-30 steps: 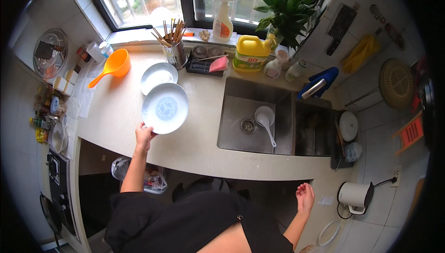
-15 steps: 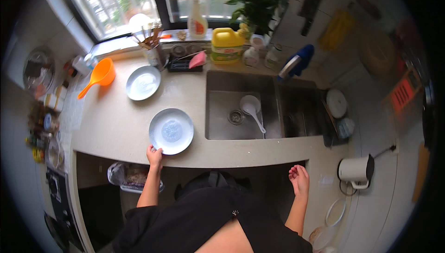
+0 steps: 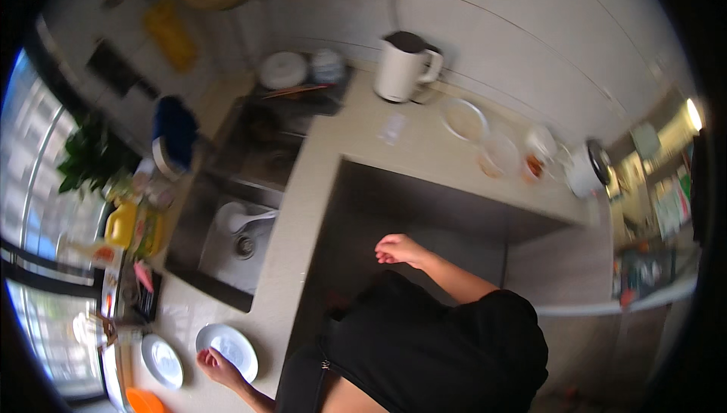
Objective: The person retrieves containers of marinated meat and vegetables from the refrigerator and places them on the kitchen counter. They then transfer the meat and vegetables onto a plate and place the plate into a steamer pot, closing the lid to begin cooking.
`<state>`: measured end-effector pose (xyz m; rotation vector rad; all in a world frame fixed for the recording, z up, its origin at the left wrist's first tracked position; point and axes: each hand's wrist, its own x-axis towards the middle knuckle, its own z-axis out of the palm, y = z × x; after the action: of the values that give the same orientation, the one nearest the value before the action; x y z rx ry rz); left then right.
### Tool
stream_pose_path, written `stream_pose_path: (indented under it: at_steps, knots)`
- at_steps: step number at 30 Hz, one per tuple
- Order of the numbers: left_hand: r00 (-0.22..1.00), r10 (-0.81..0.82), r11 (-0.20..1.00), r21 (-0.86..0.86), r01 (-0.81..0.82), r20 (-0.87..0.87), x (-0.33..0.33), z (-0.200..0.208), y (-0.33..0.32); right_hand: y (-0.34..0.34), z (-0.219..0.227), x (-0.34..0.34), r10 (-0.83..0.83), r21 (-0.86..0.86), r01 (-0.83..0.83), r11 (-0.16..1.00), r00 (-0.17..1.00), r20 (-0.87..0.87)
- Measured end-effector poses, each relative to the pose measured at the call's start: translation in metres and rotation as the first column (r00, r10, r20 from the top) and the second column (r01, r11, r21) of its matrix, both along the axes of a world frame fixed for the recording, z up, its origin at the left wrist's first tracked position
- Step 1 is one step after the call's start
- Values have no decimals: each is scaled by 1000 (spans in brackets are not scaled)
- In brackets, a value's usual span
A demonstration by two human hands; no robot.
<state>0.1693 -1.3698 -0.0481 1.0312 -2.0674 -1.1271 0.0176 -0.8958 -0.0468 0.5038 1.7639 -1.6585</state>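
In the lower left, my left hand (image 3: 217, 367) is over the near side of a pale blue-white plate (image 3: 236, 346) on the counter. Its fingers are loosely bent, and nothing shows lifted in them. A second, similar plate (image 3: 163, 360) lies just left of it. My right hand (image 3: 400, 249) hangs in front of the counter, over the dark open space beneath it. Its fingers curl slightly and hold nothing. In the steel sink (image 3: 219, 280) rests a white ladle (image 3: 235, 218), close to the drain.
A white kettle (image 3: 401, 68) stands by the tiled wall. Along that counter are clear round containers (image 3: 500, 154) and a white appliance (image 3: 587, 167). A yellow jug (image 3: 121, 224) and a plant (image 3: 95, 152) sit by the window. An orange scoop (image 3: 144, 400) lies at the lower left.
The view has swung to the right, bringing the right-hand counter into sight. My left hand has shifted from the plate's rim to over it; my right hand still holds nothing.
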Motion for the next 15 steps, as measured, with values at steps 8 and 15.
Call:
stream_pose_path:
  at_steps: [8, 15]
  knots:
    - [692, -696, 658, 215, 722, -191, -93, -18, 170, 119, -36, 146, 58, 335, 16, 942, 976, -210]
    - [443, -896, 434, 168, 885, -21, -36, -45, 392, 337, -71, 288, -754, 108, 758, 644, 652, -80]
